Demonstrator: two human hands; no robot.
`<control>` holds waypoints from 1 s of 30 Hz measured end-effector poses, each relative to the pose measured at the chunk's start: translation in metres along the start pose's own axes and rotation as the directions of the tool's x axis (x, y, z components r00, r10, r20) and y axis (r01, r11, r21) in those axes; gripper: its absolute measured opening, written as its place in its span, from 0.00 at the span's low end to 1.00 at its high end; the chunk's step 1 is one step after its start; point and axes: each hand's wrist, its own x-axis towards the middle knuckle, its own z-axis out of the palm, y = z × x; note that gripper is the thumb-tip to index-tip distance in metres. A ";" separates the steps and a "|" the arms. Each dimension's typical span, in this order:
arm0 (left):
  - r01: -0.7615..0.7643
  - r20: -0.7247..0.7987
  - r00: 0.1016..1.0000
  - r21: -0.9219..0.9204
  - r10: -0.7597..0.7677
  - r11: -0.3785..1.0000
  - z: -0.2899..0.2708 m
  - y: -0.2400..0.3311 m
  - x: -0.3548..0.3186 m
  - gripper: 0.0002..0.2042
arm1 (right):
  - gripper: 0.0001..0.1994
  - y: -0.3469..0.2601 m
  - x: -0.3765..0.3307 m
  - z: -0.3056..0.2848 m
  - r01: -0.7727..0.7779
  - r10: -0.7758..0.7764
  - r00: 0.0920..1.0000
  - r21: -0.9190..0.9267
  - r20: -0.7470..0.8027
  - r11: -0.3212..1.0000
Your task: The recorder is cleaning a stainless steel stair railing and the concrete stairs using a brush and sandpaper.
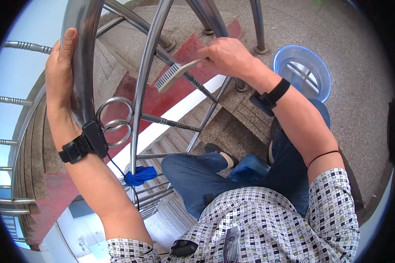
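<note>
My left hand (60, 70) is wrapped round the thick shiny steel handrail (84, 57) at the upper left, its thumb lying along the tube. In my right hand (229, 53) is a scrubbing brush (174, 79), gripped by its pale handle. Its light bristles face left toward a slanting steel post (145, 74). Whether they touch any metal I cannot tell. Two joined steel rings (115, 103) sit between the handrail and that post. Thinner ribbed crossbars (171, 123) run off the post to the right.
A translucent blue bucket (289, 55) stands on the stone floor to the right of my right forearm. Low on the railing, a blue cloth (140, 176) hangs. Stairs (164, 151) drop away below the bars. Something blue (250, 168) lies between my legs.
</note>
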 end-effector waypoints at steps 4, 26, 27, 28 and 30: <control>-0.002 -0.031 1.000 -0.006 0.002 1.000 0.000 -0.001 -0.001 0.41 | 0.10 0.005 -0.004 -0.011 -0.042 0.043 0.998 -0.033 0.044 0.999; -0.016 -0.047 0.999 0.008 0.017 1.000 0.000 -0.006 0.002 0.43 | 0.13 0.018 0.011 -0.002 -0.005 0.012 0.991 -0.054 0.136 0.999; -0.016 -0.047 0.999 0.007 0.016 1.000 0.000 -0.007 0.003 0.43 | 0.12 0.025 0.008 -0.002 0.007 -0.006 0.997 -0.016 0.075 1.000; -0.016 -0.024 1.000 0.005 0.016 1.000 -0.001 -0.007 0.004 0.43 | 0.12 0.031 0.006 -0.003 0.022 -0.022 1.000 0.022 0.013 1.000; -0.013 -0.003 1.000 0.005 0.013 1.000 -0.002 -0.008 0.004 0.43 | 0.12 0.044 0.002 -0.009 -0.017 0.017 0.999 -0.004 0.032 1.000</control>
